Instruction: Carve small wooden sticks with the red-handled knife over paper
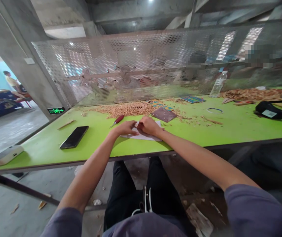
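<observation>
A white sheet of paper (151, 136) lies near the front edge of the green table. My left hand (126, 127) rests on its left part, thumb and forefinger apart. Over the middle of the sheet, my right hand (148, 125) is closed in a pinch, right beside the left fingertips. Something small and reddish-brown shows at its fingertips, too little to name. A red-handled carving tool (118, 120) lies just beyond my left hand. Behind the right hand is a flat brownish packet (164, 114).
Wood shavings (128, 109) are heaped along a perforated metal screen (121, 65). A phone (74, 137) and white box (6, 155) lie left. Rightward are a tape roll (215, 111), wood stick (212, 120), water bottle (218, 84) and black strapped object (270, 111). People sit beyond the screen.
</observation>
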The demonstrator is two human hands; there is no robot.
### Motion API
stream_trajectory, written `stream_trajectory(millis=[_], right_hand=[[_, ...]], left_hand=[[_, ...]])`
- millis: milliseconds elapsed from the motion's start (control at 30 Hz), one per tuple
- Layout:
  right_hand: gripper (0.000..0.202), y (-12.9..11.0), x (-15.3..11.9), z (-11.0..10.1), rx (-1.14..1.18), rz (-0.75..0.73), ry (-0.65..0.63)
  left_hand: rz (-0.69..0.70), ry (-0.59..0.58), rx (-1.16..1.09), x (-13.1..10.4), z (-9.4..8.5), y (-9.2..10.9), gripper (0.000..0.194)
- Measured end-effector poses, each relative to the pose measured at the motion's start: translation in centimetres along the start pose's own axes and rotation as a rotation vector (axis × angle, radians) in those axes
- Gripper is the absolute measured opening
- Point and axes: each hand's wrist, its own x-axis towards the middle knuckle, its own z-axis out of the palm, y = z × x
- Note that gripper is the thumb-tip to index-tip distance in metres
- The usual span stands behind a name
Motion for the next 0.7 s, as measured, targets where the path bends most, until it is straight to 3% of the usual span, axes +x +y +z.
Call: stream_trajectory(millis=[167, 300, 400, 533, 700], right_hand=[[0.019, -0.12, -0.14, -0.14, 0.038, -0.072, -0.016], [0.021, 0.10, -0.14, -0.08, 0.008, 0.018, 0.006], [0.020, 0.26, -0.10, -0.04, 0.056, -0.060, -0.030], [0.020, 0.29, -0.05, -0.07, 0.005, 0.007, -0.003], [0.017, 0.22, -0.04, -0.17, 0.034, -0.038, -0.028]], left_hand=[[-0.003, -0.006, -0.023, -0.01, -0.04, 0.04, 0.069], [-0.002, -0.015, -0.008, -0.08, -0.17, 0.23, 0.069], [0.015, -0.015, -0.031, -0.09, -0.21, 0.26, 0.071], [0.021, -0.009, 0.005, -0.11, -0.20, 0.19, 0.069], [0.033, -0.027, -0.029, -0.18, -0.26, 0.23, 0.072]])
